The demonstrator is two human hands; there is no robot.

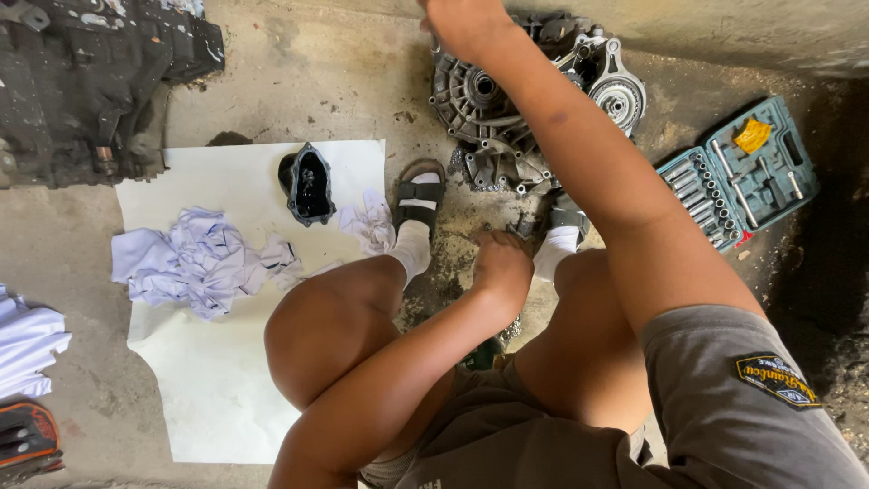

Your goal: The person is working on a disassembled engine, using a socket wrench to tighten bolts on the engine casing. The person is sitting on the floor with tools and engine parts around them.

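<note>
You are steadying the gearbox housing (507, 118) at twelve o'clock with your right hand (462, 23), grip unclear, while your left hand (502, 267) is closing into a fist on the floor.

Grey short sleeve (724, 398) with a dark yellow-edged patch (776, 378), grey shorts, white socks, black sandals (419, 193).
</note>
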